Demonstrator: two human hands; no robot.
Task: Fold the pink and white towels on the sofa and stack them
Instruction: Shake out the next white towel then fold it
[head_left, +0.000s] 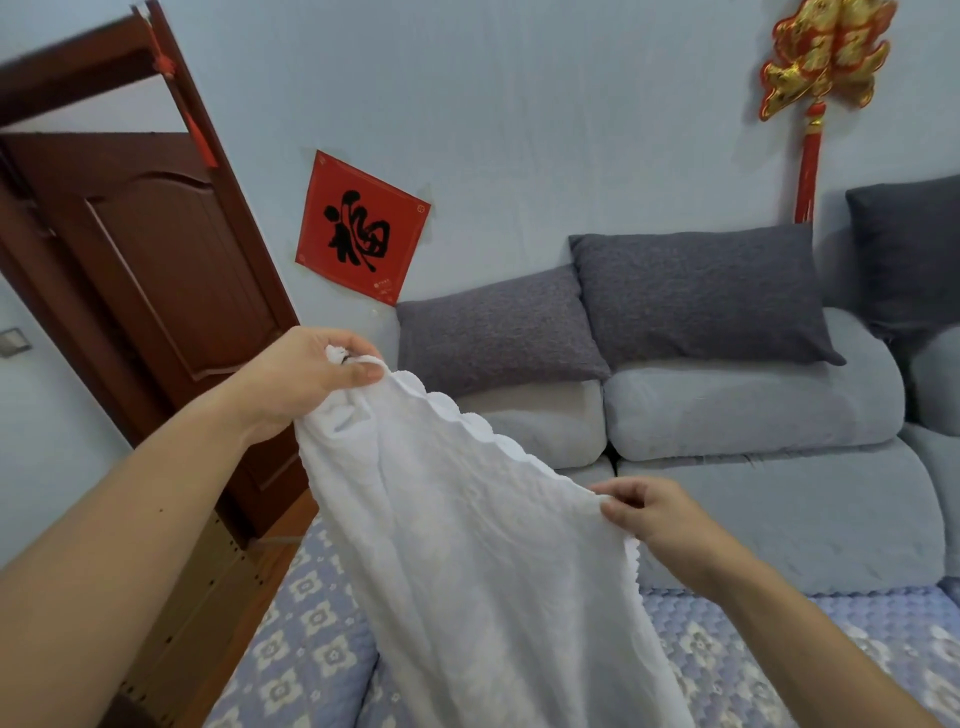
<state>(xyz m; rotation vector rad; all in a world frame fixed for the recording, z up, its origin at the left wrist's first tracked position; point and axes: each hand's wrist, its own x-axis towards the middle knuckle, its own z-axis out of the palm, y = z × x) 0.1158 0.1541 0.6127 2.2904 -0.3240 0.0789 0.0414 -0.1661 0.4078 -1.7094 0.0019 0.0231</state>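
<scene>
Towel status: your left hand (306, 376) pinches one corner of the white towel (483, 561) up high, your right hand (657, 522) pinches its scalloped edge lower; it hangs in front of the sofa (779, 499).

The white towel (467, 545) is up in the air, not folded at all, hanging down in loose soft folds over the sofa seat (727, 649). It's got a wavy scalloped edge running along the top and a faint embossed pattern in the fabric. One top corner is pinched higher up on the left, the other end of that edge lower on the right, so the top edge slopes.
</scene>
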